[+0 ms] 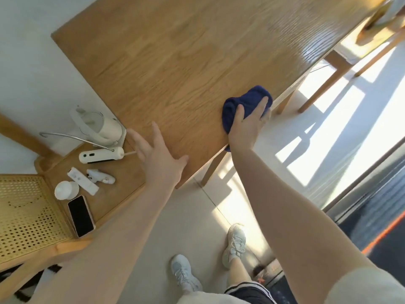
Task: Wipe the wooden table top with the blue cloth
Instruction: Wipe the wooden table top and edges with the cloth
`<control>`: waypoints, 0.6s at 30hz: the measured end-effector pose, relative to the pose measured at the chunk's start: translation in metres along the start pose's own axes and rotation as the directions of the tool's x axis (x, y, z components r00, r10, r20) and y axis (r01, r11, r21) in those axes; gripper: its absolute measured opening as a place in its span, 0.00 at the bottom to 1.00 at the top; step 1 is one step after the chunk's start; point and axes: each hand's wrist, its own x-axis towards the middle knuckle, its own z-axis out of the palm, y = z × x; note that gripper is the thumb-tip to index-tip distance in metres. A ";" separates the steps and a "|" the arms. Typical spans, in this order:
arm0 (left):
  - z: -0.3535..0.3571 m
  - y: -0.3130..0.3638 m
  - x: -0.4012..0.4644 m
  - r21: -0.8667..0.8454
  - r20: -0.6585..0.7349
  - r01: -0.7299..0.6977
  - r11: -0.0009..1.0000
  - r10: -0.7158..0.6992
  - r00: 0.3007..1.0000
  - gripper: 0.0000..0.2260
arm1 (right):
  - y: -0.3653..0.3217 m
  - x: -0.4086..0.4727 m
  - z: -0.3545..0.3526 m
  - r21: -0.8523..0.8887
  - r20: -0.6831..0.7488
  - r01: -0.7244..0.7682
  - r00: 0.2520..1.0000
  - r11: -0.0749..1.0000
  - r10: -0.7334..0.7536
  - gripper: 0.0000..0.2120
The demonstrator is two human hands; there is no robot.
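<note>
Head camera looks down on the wooden table top (pixel 166 62), and the blue cloth (pixel 240 104) sits bunched up at the table's near right edge, with a bit of it hanging over the side. Pressing down on the cloth is the right hand (pixel 248 123), its fingers laid out over the top and the thumb on the left side of the bunch. Spread wide and flat, the left hand (pixel 160 156) holds nothing and rests at the near corner of the table, which looks like a good way to stay steady. To wipe well, I think the right hand should keep the cloth flat and pushed down, then slide it in long, slow lines away from the edge and across the big bare part of the wood. Each line should sit just beside the last one so no strip gets missed. A phone (pixel 81 216) and some small white things lie on a lower wooden seat (pixel 122 183) at the left, well apart from the cloth, so they should not get in the way
</note>
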 end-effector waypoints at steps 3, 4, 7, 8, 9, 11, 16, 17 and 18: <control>0.008 0.035 -0.004 0.090 0.057 -0.210 0.973 0.206 0.977 0.42 | 0.001 -0.006 -0.004 -0.013 0.055 -0.051 0.997 0.999 0.052 0.32; 0.013 0.045 -0.003 0.122 0.107 -0.268 0.956 0.256 0.961 0.43 | 0.003 -0.012 -0.004 -0.027 0.080 -0.072 0.994 0.997 0.074 0.32; 0.027 0.062 0.007 0.303 0.225 -0.429 0.851 0.373 0.900 0.52 | 0.002 -0.017 -0.009 -0.084 0.188 -0.096 0.976 0.992 0.111 0.31; 0.030 0.065 0.011 0.353 0.254 -0.471 0.809 0.402 0.880 0.54 | -0.002 -0.009 -0.012 -0.097 0.207 -0.104 0.971 0.990 0.123 0.32; 0.031 0.067 0.017 0.392 0.274 -0.499 0.773 0.420 0.865 0.54 | -0.007 0.004 -0.015 -0.108 0.196 -0.108 0.972 0.988 0.128 0.31; 0.033 0.072 0.029 0.461 0.302 -0.545 0.700 0.454 0.838 0.52 | -0.019 0.046 -0.023 -0.129 0.110 -0.102 0.987 0.986 0.116 0.31; 0.038 0.089 0.042 0.441 0.359 -0.626 0.644 0.513 0.780 0.47 | -0.026 0.109 -0.044 -0.236 -0.002 0.012 1.000 0.972 -0.013 0.32; 0.039 0.095 0.043 0.438 0.353 -0.623 0.649 0.513 0.783 0.47 | -0.021 0.103 -0.042 -0.224 0.010 0.047 0.999 0.973 -0.046 0.33; 0.039 0.101 0.045 0.437 0.349 -0.618 0.653 0.510 0.786 0.48 | -0.014 0.092 -0.040 -0.190 0.029 0.079 0.997 0.979 -0.075 0.34</control>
